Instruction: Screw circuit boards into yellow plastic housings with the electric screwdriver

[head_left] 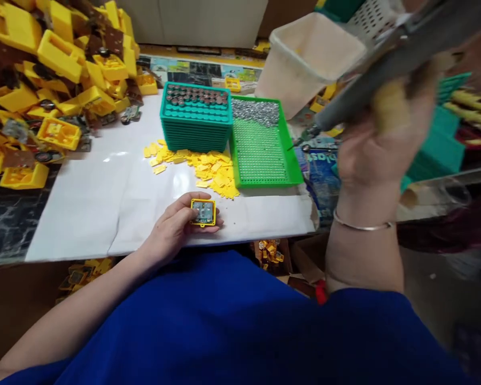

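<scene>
My left hand holds a small yellow plastic case at the table's front edge, its thumb on the circuit board that shows inside. Raised at the right, my right hand is wrapped round a dark grey electric screwdriver, partly blurred. The screwdriver's bit points down and left, just beyond the right rim of a green tray. Small silvery screws are heaped at that tray's far end. Loose flat yellow pieces lie between the tray and my left hand.
A stack of teal trays with small dark round parts on top stands beside the green tray. Many yellow cases are piled high at left. A whitish bin stands behind; boxes with yellow parts sit below the table edge.
</scene>
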A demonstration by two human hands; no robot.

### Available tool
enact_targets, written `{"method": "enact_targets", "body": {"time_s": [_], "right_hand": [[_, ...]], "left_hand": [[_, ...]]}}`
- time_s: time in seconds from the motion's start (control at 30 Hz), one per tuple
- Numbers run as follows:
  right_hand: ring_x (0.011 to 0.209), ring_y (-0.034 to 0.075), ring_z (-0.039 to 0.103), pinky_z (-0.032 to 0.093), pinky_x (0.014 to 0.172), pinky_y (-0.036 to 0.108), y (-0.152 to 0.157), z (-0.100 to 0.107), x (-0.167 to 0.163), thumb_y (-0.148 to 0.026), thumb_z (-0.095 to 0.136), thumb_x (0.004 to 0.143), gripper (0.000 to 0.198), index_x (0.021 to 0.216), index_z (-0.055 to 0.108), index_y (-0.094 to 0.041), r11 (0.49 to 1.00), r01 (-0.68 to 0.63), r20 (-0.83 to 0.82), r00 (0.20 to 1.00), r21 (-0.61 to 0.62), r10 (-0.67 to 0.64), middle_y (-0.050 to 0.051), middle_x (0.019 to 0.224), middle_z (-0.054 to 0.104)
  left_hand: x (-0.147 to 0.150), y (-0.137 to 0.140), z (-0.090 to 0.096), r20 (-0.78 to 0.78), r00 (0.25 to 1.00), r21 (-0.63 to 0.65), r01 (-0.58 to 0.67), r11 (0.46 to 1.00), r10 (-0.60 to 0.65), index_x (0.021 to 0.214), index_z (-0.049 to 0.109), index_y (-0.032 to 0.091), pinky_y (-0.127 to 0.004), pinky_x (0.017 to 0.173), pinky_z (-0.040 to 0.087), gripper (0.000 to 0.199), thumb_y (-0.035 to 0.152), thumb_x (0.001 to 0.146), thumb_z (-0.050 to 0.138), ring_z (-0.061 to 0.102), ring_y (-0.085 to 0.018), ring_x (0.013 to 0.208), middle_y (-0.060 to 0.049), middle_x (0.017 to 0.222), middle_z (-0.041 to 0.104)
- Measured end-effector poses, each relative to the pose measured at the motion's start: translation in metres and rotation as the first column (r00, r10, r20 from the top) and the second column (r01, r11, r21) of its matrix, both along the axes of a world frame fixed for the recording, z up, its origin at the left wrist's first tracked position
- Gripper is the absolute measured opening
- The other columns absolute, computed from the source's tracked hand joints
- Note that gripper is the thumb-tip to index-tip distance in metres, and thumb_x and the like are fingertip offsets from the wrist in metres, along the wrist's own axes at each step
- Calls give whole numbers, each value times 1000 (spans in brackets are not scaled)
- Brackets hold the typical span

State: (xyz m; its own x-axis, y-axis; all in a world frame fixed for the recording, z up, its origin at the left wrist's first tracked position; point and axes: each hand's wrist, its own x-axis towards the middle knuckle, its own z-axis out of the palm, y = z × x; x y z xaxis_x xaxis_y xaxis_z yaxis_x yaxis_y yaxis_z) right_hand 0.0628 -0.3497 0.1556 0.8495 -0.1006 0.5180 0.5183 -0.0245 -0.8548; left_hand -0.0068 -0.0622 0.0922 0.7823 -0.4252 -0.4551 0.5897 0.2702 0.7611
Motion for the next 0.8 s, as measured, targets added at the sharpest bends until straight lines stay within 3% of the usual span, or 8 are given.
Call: {"method": "enact_targets", "body": {"time_s": [0.03,0.13,0.23,0.33,0.4,0.5,0.63,0.8], "right_hand": [[93,14,68,50,81,27,-4,0,9,-32,72,81,7,87,72,-28,997,67,68,995,24,-68,-5,88,69],[68,16,67,57,68,34,0,-5,22,-43,86,66,37,86,60,-26,993,101,146,985,-58,-92,-2,81,62],[56,15,58,53,53,32,17,-15,17,-59,61,86,36,86,48,-26,961,109,100,991,-253,-86,0,76,52],[57,14,55,50,55,31,35,-25,8,-47,21,104,33,95,44,-25,856,177,7,980,-487,-199,2,72,51],[57,14,56,49,55,30,45,-33,5,-46,10,104,39,99,42,-25,835,166,-37,976,-525,-217,2,68,51],[56,14,56,48,52,30,58,-44,7,-58,10,100,46,94,41,-25,885,174,-36,977,-431,-210,1,66,52],[53,14,54,48,53,32,67,-49,12,-71,27,95,48,87,42,-26,958,156,-27,986,-240,-168,0,63,52],[48,16,48,42,49,33,69,-49,13,-70,57,82,43,74,46,-29,998,61,-48,997,32,-60,-3,56,48]], "left_hand": [[3,-5,0,-15,999,-7,32,999,-32,114,53,15,-40,80,59,41,21,74,58,74,-26,88,-8,91,74],[10,-23,-2,-53,992,-19,112,993,-113,112,54,15,-39,77,60,40,21,73,58,74,-26,86,-8,91,73],[13,-35,-5,-73,985,-9,156,988,-156,112,55,15,-37,77,60,38,22,74,59,74,-26,87,-8,93,73],[15,-39,-6,-93,983,3,159,987,-158,113,54,15,-37,80,60,39,23,76,59,74,-26,91,-10,98,73],[16,-38,-4,-105,982,2,156,988,-155,114,54,15,-38,80,60,39,23,76,59,74,-26,92,-11,99,73],[17,-37,-4,-107,982,-6,157,988,-157,113,54,15,-37,80,61,38,22,77,59,74,-26,92,-11,99,73],[17,-36,-6,-101,982,-24,159,987,-160,113,54,16,-37,79,61,38,23,77,60,73,-26,93,-10,100,73],[17,-37,-4,-103,981,-13,164,986,-165,113,54,15,-36,78,61,36,24,78,59,73,-26,94,-10,99,72]]}}
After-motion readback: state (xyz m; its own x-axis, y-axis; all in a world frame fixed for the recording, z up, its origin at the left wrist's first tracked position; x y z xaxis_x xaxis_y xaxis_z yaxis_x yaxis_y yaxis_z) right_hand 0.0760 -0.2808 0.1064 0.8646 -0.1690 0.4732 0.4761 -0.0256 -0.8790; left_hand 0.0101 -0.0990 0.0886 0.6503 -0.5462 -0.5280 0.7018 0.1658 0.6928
